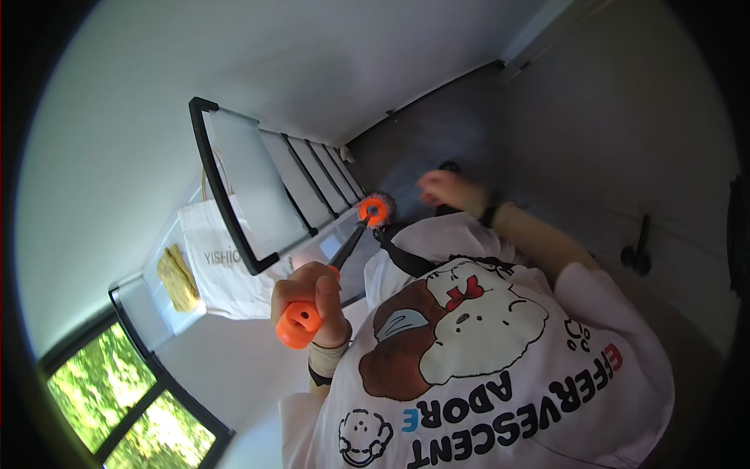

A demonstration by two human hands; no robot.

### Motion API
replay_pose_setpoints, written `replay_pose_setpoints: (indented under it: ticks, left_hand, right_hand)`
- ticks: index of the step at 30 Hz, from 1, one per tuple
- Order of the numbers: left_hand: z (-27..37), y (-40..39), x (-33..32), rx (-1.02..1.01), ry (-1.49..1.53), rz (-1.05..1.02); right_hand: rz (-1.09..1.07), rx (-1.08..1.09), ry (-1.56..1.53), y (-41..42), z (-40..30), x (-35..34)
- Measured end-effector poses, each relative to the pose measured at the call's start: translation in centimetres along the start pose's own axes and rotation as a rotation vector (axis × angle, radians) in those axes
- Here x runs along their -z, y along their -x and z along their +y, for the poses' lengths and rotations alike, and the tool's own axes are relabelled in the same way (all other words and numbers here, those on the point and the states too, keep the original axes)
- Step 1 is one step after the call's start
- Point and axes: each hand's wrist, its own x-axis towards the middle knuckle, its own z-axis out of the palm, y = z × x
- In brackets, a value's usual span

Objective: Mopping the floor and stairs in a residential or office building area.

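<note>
My left hand [313, 302] is wrapped around the orange end grip [297, 331] of a mop. From there the mop's dark pole [350, 245] runs down and away to an orange collar [373, 210]. Under the collar is a fluffy mop head [387, 205], low by my dark shoe [379, 233]; whether it touches the floor is hard to tell. My right hand [448, 190] is blurred and held out over the floor ahead of me. It appears to hold nothing, with thumb and fingers a little apart. A dark band [489, 214] circles that wrist.
A black-framed rack [202, 152] with a frosted top panel stands left of the pole. Beyond it are a white paper bag [205, 234] bearing writing and a folded yellow cloth-like item [177, 278]. A window [105, 363] lies lower left. A black door handle [643, 243] juts out at right.
</note>
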Motion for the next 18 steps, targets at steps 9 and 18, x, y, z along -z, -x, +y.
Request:
replay_pose_setpoints:
  ticks: [9,18]
  left_hand:
    - [2.7,3.8,-13.4,-0.080,-0.121,0.048]
    - [3.6,4.1,-19.4,-0.171,0.008,-0.012]
  right_hand:
    - [-0.368,-0.880,-0.752,-4.7,3.0,-11.2]
    - [-0.008,-0.880,-0.860,-6.1,2.9,-3.8]
